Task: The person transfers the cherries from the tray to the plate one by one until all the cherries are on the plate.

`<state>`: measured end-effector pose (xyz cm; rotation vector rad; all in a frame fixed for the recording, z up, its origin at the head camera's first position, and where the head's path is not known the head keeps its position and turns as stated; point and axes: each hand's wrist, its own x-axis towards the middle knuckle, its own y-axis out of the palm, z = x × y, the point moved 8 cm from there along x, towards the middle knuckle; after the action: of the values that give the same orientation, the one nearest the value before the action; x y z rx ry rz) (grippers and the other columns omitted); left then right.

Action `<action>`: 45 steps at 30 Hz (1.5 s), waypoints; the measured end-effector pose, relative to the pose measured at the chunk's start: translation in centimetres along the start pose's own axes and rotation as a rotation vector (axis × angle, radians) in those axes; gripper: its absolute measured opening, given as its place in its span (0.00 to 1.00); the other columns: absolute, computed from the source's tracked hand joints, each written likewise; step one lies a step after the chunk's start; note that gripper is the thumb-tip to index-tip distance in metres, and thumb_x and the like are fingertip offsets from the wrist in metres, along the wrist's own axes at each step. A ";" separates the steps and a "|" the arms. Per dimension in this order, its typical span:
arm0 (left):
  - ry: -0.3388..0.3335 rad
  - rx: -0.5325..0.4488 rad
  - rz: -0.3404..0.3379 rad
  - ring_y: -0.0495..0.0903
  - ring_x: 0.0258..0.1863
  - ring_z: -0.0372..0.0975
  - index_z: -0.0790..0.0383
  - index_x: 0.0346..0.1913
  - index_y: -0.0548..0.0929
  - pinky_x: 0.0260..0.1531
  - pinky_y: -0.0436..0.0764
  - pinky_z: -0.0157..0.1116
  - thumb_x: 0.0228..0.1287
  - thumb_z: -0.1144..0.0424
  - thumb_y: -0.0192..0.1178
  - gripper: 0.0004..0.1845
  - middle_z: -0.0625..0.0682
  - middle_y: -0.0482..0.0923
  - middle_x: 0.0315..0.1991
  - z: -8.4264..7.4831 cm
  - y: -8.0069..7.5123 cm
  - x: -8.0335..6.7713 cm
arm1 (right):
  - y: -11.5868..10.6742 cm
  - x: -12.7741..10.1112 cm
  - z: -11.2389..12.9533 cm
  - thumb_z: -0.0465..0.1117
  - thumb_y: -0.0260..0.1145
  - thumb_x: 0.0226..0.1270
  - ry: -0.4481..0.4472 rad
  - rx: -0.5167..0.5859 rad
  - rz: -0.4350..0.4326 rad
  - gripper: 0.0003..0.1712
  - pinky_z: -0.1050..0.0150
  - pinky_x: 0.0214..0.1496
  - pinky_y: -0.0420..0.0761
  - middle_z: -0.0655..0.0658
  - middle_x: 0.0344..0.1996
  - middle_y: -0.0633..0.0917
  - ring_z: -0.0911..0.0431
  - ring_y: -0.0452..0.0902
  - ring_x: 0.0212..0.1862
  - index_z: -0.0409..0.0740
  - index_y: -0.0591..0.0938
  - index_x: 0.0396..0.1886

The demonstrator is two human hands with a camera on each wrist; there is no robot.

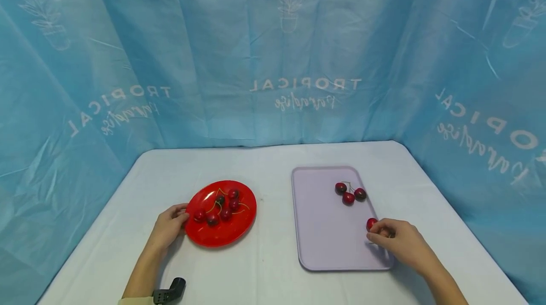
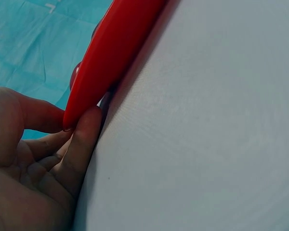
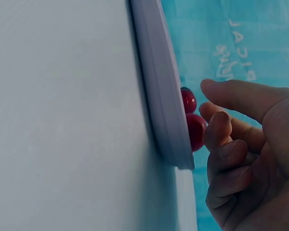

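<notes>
My left hand (image 1: 168,228) pinches the rim of a shiny red plate (image 1: 243,232). In the left wrist view the thumb lies at the plate's edge with a finger beneath it. Several dark red cherries with green stems, one a cherry (image 1: 212,219) near the front, lie on that plate. At the right edge of a pale purple tray (image 1: 324,243) my right hand (image 1: 403,243) hovers close beside a red cherry (image 1: 371,223). Its thumb and forefinger stand apart, the other fingers loosely bent, with fingertips right at a cherry (image 3: 196,131) in the right wrist view.
Three more cherries (image 1: 348,198) lie together at the tray's far right, their stems meeting. A white cloth (image 1: 273,267) covers the table. Blue printed curtains (image 1: 213,58) hang behind it and along both sides. A black wrist strap (image 1: 164,295) shows on the left forearm.
</notes>
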<state>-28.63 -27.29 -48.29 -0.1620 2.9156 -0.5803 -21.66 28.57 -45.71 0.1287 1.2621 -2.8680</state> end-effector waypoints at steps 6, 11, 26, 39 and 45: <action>0.007 -0.001 -0.001 0.79 0.41 0.46 0.70 0.65 0.67 0.35 0.82 0.34 0.71 0.63 0.49 0.23 0.67 0.72 0.56 0.1 -0.2 0.1 | -0.4 0.1 -0.3 0.53 0.73 0.55 -0.012 -0.057 -0.021 0.16 0.65 0.22 0.68 0.50 0.22 0.75 0.56 0.69 0.27 0.48 0.84 0.34; 0.010 0.003 -0.006 0.79 0.41 0.46 0.70 0.65 0.67 0.34 0.82 0.33 0.71 0.63 0.49 0.23 0.67 0.72 0.56 -0.1 -0.4 0.0 | -0.6 0.1 -0.5 0.53 0.73 0.54 0.016 -0.083 -0.025 0.17 0.65 0.23 0.68 0.50 0.22 0.75 0.55 0.69 0.27 0.47 0.84 0.36; 0.006 0.001 -0.010 0.79 0.42 0.47 0.71 0.65 0.67 0.34 0.82 0.34 0.71 0.64 0.48 0.23 0.67 0.72 0.56 0.1 -0.2 -0.2 | -0.5 0.5 -1.2 0.57 0.73 0.53 0.046 -0.168 -0.029 0.20 0.62 0.24 0.67 0.49 0.20 0.74 0.55 0.68 0.25 0.47 0.85 0.36; 0.016 -0.001 -0.011 0.79 0.42 0.46 0.71 0.64 0.67 0.35 0.82 0.35 0.71 0.65 0.48 0.22 0.67 0.72 0.56 0.0 0.0 -0.3 | 0.1 0.9 -1.5 0.55 0.72 0.55 0.129 -0.205 -0.008 0.20 0.61 0.26 0.70 0.49 0.21 0.76 0.54 0.70 0.27 0.43 0.85 0.35; 0.018 -0.002 -0.008 0.78 0.43 0.48 0.71 0.64 0.67 0.36 0.83 0.35 0.71 0.64 0.49 0.23 0.67 0.72 0.57 0.0 0.0 -0.4 | 0.0 0.8 -1.7 0.53 0.71 0.56 0.132 -0.177 -0.014 0.19 0.61 0.27 0.71 0.49 0.21 0.78 0.54 0.70 0.28 0.42 0.86 0.36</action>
<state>-28.21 -27.21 -48.23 -0.1699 2.9343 -0.5829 -22.35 29.85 -46.95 0.3133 1.5375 -2.7831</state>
